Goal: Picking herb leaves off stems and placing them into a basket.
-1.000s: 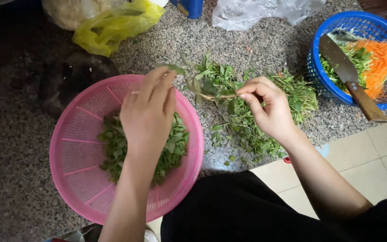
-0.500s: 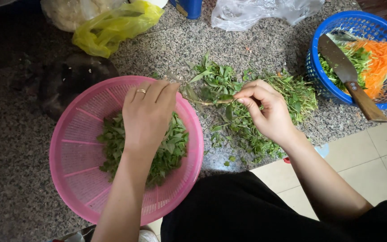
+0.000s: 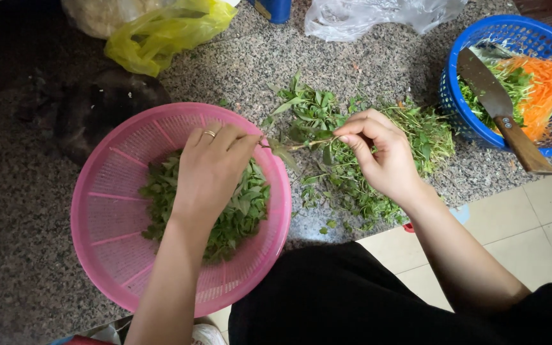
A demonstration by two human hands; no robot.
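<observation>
A thin green herb stem (image 3: 301, 145) stretches between both hands above the right rim of a pink plastic colander (image 3: 107, 211). My right hand (image 3: 378, 153) pinches the stem's right end over a pile of leafy herbs (image 3: 365, 134) on the speckled stone counter. Wearing a ring, my left hand (image 3: 212, 169) hovers over the colander and pinches the stem's left end with its leaves. Picked green leaves (image 3: 241, 211) lie heaped inside the colander, partly hidden by my left hand and forearm.
A blue basket (image 3: 461, 121) at the right holds shredded orange and green vegetables and a wooden-handled knife (image 3: 506, 118). A yellow plastic bag (image 3: 161, 32) and a clear bag (image 3: 378, 16) lie at the back. The counter edge and floor tiles (image 3: 519, 217) are near my lap.
My left hand has lowered and turned over the colander, fingers now pinching the stem's left end. My right hand has stayed over the herb pile holding the stem.
</observation>
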